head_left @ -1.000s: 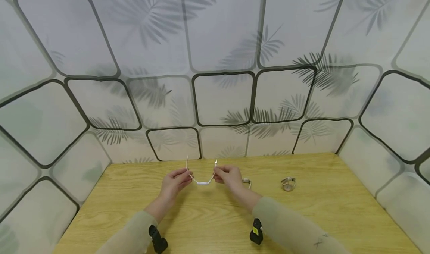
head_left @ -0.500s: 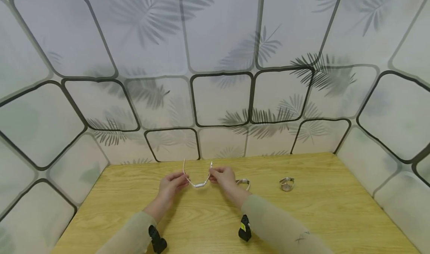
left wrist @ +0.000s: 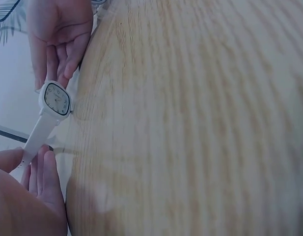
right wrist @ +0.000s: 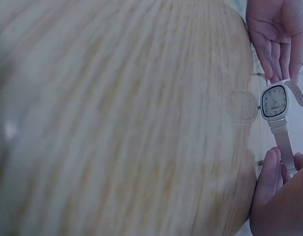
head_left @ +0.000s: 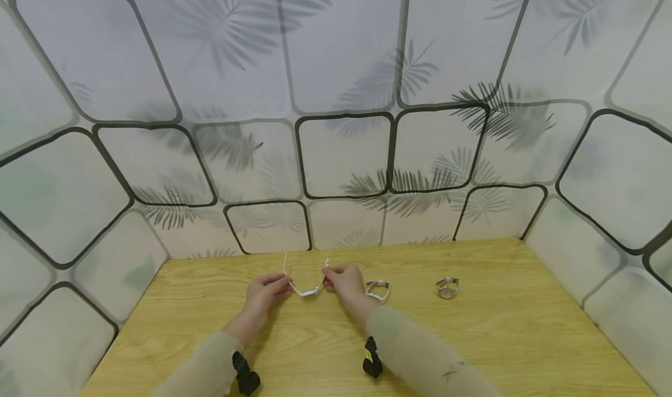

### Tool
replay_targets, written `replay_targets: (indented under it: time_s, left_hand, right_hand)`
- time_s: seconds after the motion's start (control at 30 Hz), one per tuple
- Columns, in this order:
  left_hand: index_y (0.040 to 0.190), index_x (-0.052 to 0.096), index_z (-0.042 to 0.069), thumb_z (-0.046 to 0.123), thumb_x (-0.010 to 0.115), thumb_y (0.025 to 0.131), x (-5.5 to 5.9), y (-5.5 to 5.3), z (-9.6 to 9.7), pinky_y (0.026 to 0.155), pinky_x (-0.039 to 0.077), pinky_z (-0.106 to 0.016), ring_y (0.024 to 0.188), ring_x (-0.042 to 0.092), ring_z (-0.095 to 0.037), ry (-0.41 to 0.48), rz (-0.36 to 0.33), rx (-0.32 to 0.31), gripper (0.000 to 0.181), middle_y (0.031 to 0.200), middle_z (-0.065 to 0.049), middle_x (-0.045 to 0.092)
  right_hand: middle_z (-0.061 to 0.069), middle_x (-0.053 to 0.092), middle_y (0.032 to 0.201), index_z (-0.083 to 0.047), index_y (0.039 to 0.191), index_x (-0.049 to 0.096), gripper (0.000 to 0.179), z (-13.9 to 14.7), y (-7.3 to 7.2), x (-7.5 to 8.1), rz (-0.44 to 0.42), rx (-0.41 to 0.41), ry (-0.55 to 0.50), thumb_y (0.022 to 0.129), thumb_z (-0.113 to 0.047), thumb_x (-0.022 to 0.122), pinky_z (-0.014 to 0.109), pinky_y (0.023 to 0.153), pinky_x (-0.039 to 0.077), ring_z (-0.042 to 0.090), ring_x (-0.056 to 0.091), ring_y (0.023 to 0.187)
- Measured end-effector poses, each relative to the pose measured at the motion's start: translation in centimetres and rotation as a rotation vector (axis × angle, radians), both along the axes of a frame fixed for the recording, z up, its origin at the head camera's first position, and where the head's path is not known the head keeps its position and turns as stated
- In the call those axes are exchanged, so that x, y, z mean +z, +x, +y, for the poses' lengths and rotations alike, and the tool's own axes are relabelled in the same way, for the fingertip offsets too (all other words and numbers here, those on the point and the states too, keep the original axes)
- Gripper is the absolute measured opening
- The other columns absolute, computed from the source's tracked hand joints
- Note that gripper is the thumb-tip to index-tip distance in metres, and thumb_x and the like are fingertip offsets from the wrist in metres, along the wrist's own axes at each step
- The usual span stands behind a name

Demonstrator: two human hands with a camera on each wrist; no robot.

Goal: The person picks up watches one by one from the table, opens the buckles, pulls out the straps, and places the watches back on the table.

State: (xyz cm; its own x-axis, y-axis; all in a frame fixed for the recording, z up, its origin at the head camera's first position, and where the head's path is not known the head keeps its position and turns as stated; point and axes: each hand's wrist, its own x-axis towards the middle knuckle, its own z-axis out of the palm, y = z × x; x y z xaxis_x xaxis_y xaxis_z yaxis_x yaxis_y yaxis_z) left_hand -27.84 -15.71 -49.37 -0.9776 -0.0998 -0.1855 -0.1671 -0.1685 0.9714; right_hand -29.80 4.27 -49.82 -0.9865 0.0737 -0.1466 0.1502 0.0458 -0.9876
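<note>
A white wristwatch [head_left: 310, 292] with a squarish case hangs in a U shape between my two hands, over the table. In the left wrist view its dial [left wrist: 57, 98] shows dark numerals. My left hand [head_left: 265, 295] pinches one strap between thumb and fingers. The other strap is pinched by my right hand [head_left: 343, 283], its buckle end sticking up above the fingertips. In the right wrist view the watch case [right wrist: 274, 102] faces down toward the table, with the strap [right wrist: 284, 147] running to the right fingers.
A second pale watch [head_left: 378, 290] stands on its looped strap on the wooden table [head_left: 315, 350], just right of my right wrist. Farther right lies a metal-banded watch [head_left: 448, 288]. A patterned curtain [head_left: 346, 152] rises along the table's back and sides.
Both hands have shifted slightly left and toward me with the white wristwatch. The watch case now hangs a little tilted, and more of the pale watch by the right wrist shows.
</note>
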Motion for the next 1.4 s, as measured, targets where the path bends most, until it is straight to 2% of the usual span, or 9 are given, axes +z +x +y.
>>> replay_targets:
  time_s: [0.33, 0.57, 0.83, 1.07, 1.23, 1.4]
  left_hand:
    - [0.128, 0.060, -0.023, -0.003, 0.066, 0.102, 0.0, -0.3, 0.0, 0.067, 0.064, -0.021, 0.068, 0.073, -0.007, -0.056, -0.028, 0.000, 0.033, 0.082, -0.003, 0.078]
    - [0.128, 0.062, -0.022, 0.000, 0.066, 0.103, 0.0, -0.9, 0.3, 0.066, 0.063, -0.020, 0.066, 0.072, -0.007, -0.146, -0.046, -0.015, 0.034, 0.082, -0.005, 0.078]
    - [0.119, 0.067, -0.022, -0.001, 0.068, 0.101, 0.0, -1.5, 0.3, 0.063, 0.063, -0.021, 0.064, 0.072, -0.008, -0.242, -0.033, -0.019, 0.027, 0.077, -0.006, 0.076]
    - [0.111, 0.071, -0.020, -0.001, 0.069, 0.099, 0.6, -2.2, 0.3, 0.065, 0.065, -0.024, 0.066, 0.074, -0.010, -0.387, -0.019, -0.040, 0.023, 0.082, -0.018, 0.079]
    - [0.109, 0.072, -0.018, -0.001, 0.070, 0.098, 1.0, -2.5, 0.3, 0.067, 0.066, -0.026, 0.068, 0.074, -0.012, -0.441, -0.020, -0.039, 0.020, 0.090, -0.024, 0.079]
    - [0.109, 0.072, -0.018, -0.002, 0.070, 0.098, 0.8, -2.8, 0.2, 0.068, 0.067, -0.027, 0.068, 0.075, -0.012, -0.469, -0.009, -0.038, 0.020, 0.097, -0.030, 0.078]
  right_hand:
    - [0.018, 0.081, 0.088, 0.010, 0.108, 0.077, 0.022, -0.3, 0.0, 0.1, 0.037, 0.030, 0.215, 0.097, -0.009, 0.077, 0.026, 0.067, 0.066, 0.013, 0.076, 0.071]
    - [0.013, 0.082, 0.083, 0.004, 0.103, 0.081, 0.020, -0.1, 0.3, 0.0, 0.024, -0.004, 0.272, 0.094, -0.014, 0.082, 0.025, 0.064, 0.065, 0.011, 0.075, 0.066]
    - [0.003, 0.080, 0.075, -0.006, 0.097, 0.085, 0.018, -0.7, 0.0, -0.2, 0.019, -0.016, 0.378, 0.093, -0.023, 0.085, 0.024, 0.061, 0.060, 0.008, 0.072, 0.061]
    - [0.003, 0.079, 0.074, -0.006, 0.094, 0.084, 0.017, -0.9, -0.2, -0.1, 0.038, -0.018, 0.405, 0.093, -0.023, 0.084, 0.022, 0.059, 0.057, 0.007, 0.069, 0.059]
    - [0.002, 0.079, 0.073, -0.007, 0.094, 0.085, 0.015, -1.1, -0.4, -0.2, 0.040, -0.018, 0.423, 0.093, -0.022, 0.084, 0.022, 0.058, 0.056, 0.008, 0.069, 0.060]
    - [0.001, 0.079, 0.074, -0.008, 0.093, 0.085, 0.014, -1.3, -0.5, -0.2, 0.051, -0.018, 0.423, 0.093, -0.022, 0.084, 0.020, 0.058, 0.053, 0.007, 0.068, 0.060]
